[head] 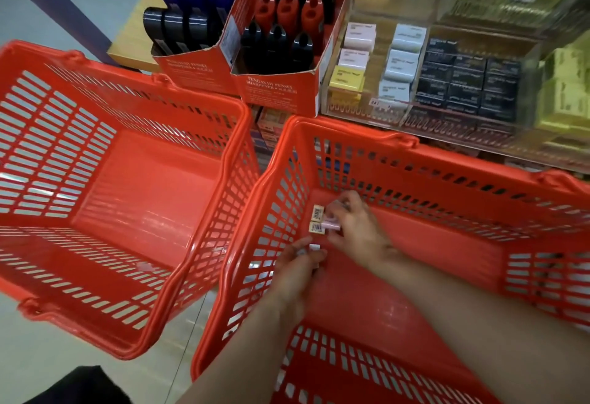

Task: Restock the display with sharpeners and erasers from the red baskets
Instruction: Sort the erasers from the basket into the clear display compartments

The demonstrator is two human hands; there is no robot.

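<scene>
Both my hands are down in the right red basket point(447, 160). My right hand point(354, 228) curls over a pink eraser point(330, 225) next to two yellowish erasers point(317, 220) with barcodes, lying on the basket floor by its left wall. Just below, my left hand point(298, 271) holds a small pale eraser point(314, 247) in its fingers. The left red basket point(127, 90) has nothing in it. Above the baskets, the clear acrylic display point(376, 116) holds rows of pink, yellow, pale blue and black erasers point(399, 61).
Two red cardboard boxes point(281, 90) of black, red and blue sharpeners point(287, 10) stand on the wooden shelf left of the acrylic display. More yellow packs fill the upper right shelves. Pale floor shows at the lower left.
</scene>
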